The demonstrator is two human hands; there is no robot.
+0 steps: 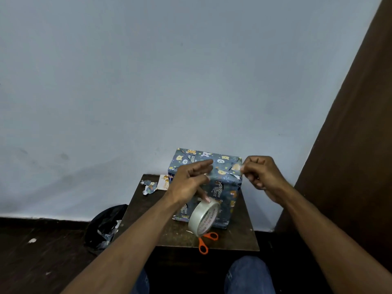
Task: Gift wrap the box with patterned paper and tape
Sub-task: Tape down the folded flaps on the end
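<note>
A box [224, 181] wrapped in blue paper with animal prints stands on a small dark wooden table [176, 234]. My left hand [188, 181] hovers in front of the box with its upper fingers stretched out, while a roll of clear tape [203, 218] hangs from its lower fingers. A strip of clear tape runs from the left hand across the top front of the box to my right hand [261, 172], whose fingertips pinch the strip's end near the box's upper right corner.
Orange-handled scissors [206, 241] lie at the table's front edge, partly under the tape roll. Paper scraps [151, 186] and a small card [164, 181] sit at the table's back left. A black bag [106, 225] with scraps rests on the floor to the left. A brown curtain [350, 145] hangs on the right.
</note>
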